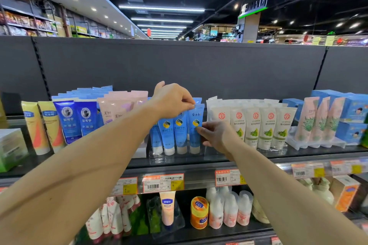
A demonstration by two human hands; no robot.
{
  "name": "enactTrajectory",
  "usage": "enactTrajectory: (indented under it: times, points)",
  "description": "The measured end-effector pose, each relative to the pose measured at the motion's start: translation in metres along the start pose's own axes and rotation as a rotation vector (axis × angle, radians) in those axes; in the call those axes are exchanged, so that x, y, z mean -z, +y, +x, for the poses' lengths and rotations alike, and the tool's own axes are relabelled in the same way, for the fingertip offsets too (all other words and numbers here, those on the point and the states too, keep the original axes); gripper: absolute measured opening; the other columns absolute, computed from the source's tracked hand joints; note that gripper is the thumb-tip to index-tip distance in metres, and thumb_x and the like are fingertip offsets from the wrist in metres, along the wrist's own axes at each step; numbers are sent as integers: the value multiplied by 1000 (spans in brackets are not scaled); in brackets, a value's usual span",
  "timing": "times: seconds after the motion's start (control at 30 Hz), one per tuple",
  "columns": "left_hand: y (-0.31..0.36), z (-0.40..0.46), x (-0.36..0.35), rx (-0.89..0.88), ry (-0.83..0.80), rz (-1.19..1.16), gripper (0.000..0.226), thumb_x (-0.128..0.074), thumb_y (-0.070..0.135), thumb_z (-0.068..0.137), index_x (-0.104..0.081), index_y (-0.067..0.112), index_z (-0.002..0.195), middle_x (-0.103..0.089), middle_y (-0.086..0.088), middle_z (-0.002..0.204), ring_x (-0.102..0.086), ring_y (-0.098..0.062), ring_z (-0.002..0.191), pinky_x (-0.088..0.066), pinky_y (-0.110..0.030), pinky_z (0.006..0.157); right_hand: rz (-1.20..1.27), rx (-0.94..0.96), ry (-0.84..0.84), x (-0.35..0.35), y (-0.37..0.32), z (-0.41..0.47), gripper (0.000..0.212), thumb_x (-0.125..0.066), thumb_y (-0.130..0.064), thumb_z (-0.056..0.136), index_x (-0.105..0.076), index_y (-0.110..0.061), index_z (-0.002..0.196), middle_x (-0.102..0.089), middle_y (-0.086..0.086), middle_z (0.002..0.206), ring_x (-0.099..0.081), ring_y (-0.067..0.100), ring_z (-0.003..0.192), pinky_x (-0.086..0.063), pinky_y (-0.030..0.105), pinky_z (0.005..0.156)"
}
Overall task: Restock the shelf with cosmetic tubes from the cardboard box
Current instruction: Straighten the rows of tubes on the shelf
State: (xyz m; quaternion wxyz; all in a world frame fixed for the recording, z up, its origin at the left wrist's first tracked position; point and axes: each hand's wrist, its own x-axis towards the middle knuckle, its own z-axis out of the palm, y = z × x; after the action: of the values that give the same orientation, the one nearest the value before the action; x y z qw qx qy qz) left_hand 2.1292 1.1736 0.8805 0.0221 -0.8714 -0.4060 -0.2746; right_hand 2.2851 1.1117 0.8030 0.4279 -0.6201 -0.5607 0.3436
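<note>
Two hands on one blue tube (196, 125) here, at the right end of the blue row on the shelf (249, 158). Left hand (172, 101) pinches its flat crimped top, right hand (216, 135) fingertips touch its side. I'd seat the cap flat and square the label — soft, glossy plastic slips. Cardboard box isn't in view.

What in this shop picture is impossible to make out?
Head view only:
- The cardboard box: out of frame.
- Price tags on the shelf edge: print too small and blurred.
- Blue tubes: the left hand covers several tops, and the front row hides the rows behind.
- Right hand: its palm side faces away, so its contact with the rightmost blue tube is unclear.
</note>
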Motion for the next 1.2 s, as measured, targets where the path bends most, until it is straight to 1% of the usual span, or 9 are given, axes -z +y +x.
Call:
enactTrajectory:
  times: [0.23,0.4,0.6,0.67,0.8,0.9,1.0,1.13,1.2]
  points:
    - [1,-1,-1,1,14,21,17,-57,38,94,-72,32,99,-68,16,100,-57,-5,99,-6,-46,117,-16,-11,33,-2,0,0,27,-59,-28,93,-63,-21,118,-66,-9,100,-64,12,95,-56,35,88]
    - [-2,-4,2,2,28,-12,23,-56,46,92,-69,32,105,-65,19,102,-56,-4,101,-7,-46,118,-183,35,21,6,-5,-5,38,-62,-21,92,-57,-24,130,-65,-8,118,-59,8,95,-48,18,70]
    - [-13,-10,23,-2,78,13,25,-58,49,90,-69,31,103,-61,22,93,-56,-1,93,-12,-46,117,-274,130,112,25,-24,-12,51,-71,-12,85,-56,-15,133,-67,0,121,-63,16,105,-50,32,92]
    - [-20,-15,31,9,76,29,30,-60,52,87,-69,30,106,-63,20,97,-56,-1,94,-11,-44,116,-344,183,206,34,-38,-17,54,-72,-17,85,-53,-15,135,-66,-1,121,-61,14,102,-47,27,87]
    - [-33,-24,42,36,55,58,38,-63,56,82,-68,30,110,-61,20,99,-54,0,93,-17,-42,117,-350,332,352,41,-58,-18,46,-69,-24,85,-58,-20,129,-66,-4,115,-61,10,100,-52,30,85]
    - [-41,-30,44,59,41,40,38,-67,56,79,-69,31,108,-61,21,93,-57,-2,92,-33,-40,110,-384,379,339,40,-63,-11,37,-66,-22,86,-63,-23,123,-67,-6,112,-60,6,96,-51,22,75]
    - [-47,-35,42,65,-3,51,39,-68,57,78,-68,33,109,-60,22,92,-56,-2,90,-36,-36,106,-516,405,273,34,-63,-6,32,-64,-22,88,-65,-24,120,-66,-8,110,-57,5,94,-39,9,64]
    - [-45,-36,38,62,11,66,31,-68,52,80,-70,32,105,-62,18,95,-55,-3,89,-30,-36,109,-639,429,199,23,-61,-1,36,-66,-28,88,-64,-23,123,-64,-7,120,-56,7,105,-38,18,84]
    - [-44,-35,36,59,24,85,27,-68,50,82,-71,32,102,-61,19,93,-54,-3,87,-26,-37,110,-652,437,198,19,-59,2,36,-67,-30,87,-64,-24,123,-64,-9,122,-56,8,111,-38,19,88]
